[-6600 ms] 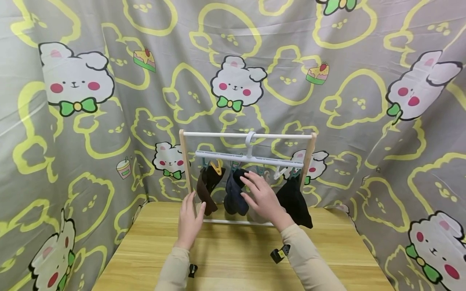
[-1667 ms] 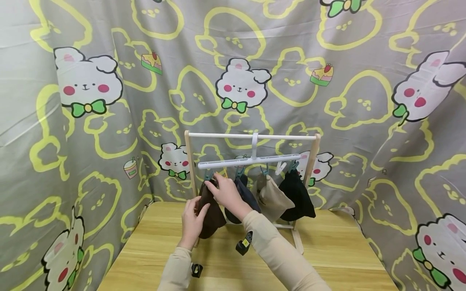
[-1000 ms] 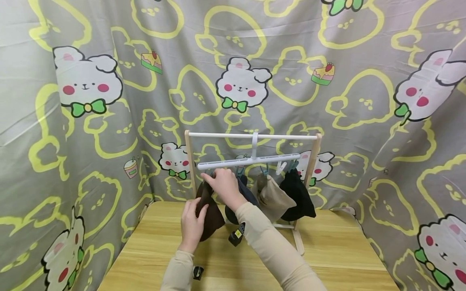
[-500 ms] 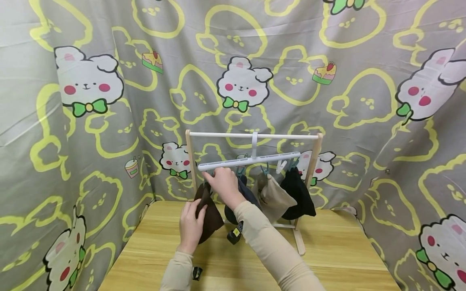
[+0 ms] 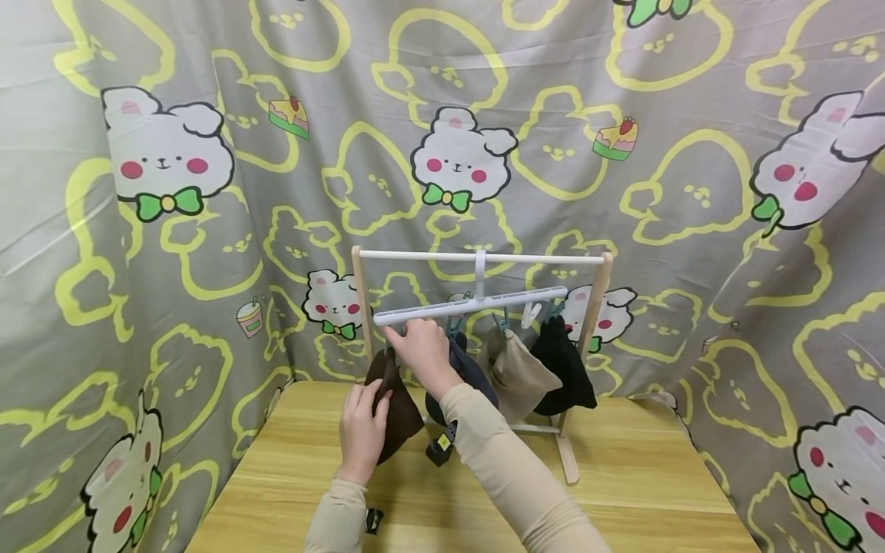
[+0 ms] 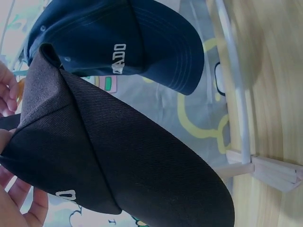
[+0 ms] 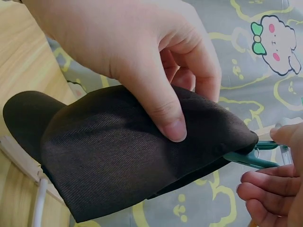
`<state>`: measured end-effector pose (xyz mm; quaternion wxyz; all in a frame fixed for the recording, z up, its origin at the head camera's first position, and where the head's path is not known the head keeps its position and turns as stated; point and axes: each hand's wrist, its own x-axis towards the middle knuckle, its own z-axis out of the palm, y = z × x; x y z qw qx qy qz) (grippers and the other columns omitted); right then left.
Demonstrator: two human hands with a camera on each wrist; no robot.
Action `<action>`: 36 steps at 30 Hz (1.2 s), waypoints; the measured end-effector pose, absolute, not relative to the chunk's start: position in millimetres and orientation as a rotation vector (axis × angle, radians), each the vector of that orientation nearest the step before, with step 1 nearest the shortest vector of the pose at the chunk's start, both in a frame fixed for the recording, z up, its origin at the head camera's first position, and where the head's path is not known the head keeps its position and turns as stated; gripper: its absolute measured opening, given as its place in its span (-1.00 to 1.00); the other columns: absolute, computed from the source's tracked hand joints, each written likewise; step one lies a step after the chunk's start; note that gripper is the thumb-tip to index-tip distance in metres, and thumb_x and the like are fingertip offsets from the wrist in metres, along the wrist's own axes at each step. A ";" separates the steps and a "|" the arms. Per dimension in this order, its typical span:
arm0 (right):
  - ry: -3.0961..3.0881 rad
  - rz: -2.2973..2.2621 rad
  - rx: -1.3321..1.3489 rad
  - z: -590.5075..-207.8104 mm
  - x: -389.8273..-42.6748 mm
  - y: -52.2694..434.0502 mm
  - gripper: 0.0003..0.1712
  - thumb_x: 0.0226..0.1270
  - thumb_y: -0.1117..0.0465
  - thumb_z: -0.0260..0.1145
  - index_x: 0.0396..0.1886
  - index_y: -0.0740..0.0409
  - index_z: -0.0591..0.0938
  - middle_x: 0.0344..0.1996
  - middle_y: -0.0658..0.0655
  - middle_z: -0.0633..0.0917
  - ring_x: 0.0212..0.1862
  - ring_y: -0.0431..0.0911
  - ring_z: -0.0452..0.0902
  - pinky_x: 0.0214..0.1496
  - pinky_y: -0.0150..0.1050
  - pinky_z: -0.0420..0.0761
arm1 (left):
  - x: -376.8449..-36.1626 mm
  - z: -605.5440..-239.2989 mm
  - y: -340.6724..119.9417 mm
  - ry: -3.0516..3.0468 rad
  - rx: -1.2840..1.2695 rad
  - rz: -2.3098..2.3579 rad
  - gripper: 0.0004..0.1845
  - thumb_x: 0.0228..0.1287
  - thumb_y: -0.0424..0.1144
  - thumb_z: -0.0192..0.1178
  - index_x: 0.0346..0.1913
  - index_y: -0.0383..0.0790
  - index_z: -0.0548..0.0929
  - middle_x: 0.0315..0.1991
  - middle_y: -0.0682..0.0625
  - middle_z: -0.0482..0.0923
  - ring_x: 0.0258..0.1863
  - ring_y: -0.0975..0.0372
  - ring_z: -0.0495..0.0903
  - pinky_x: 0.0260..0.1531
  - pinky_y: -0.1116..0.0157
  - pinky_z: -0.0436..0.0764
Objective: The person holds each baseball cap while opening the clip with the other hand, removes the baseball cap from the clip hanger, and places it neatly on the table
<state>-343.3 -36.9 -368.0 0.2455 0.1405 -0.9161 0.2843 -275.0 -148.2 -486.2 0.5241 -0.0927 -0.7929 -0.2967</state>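
Note:
A dark brown cap (image 5: 397,403) hangs below the left end of a white clip hanger (image 5: 477,302). My left hand (image 5: 364,430) grips it; in the right wrist view the thumb presses the crown and the fingers go behind. A teal clip (image 7: 251,160) sits at the cap's edge. My right hand (image 5: 423,349) pinches this clip between thumb and fingers (image 7: 272,182); in the head view the hand hides it. Close by hang a navy cap (image 6: 165,42) with white lettering, a beige cap (image 5: 520,372) and a black cap (image 5: 563,369).
A wooden rack with a white top rail (image 5: 415,256) carries the hanger and stands on the wood table (image 5: 643,491). A free white clip (image 5: 530,315) hangs between the beige and black caps. Patterned cloth (image 5: 311,138) encloses the back and sides.
My right hand has moved left from the navy cap to the leftmost clip. My left hand has taken hold of the brown cap. The hanger's left end has swung lower and nearer.

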 end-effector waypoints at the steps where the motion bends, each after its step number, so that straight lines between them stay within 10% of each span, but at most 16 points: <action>1: -2.500 0.770 0.381 -368.1 -343.5 -37.4 -0.29 0.30 -0.30 0.22 -0.88 0.02 0.33 -0.89 -0.05 0.25 -0.80 -0.14 0.24 -0.76 -0.36 0.13 | -275.1 -486.1 -148.3 -1.893 -0.226 -0.700 -0.77 0.09 -0.43 0.39 -0.15 -0.32 0.69 -0.40 -0.12 0.50 -0.40 0.07 0.47 -0.40 0.16 0.50; 36: -2.348 0.828 0.379 -373.1 -349.0 -45.0 -0.52 0.32 0.00 0.27 -0.80 -0.01 0.50 -0.85 -0.05 0.47 -0.75 -0.19 0.32 -0.70 -0.42 0.18 | -279.9 -485.9 -157.7 -1.837 -0.258 -0.624 -0.81 0.08 -0.42 0.39 -0.20 -0.28 0.70 -0.42 -0.11 0.52 -0.42 0.05 0.47 -0.42 0.20 0.48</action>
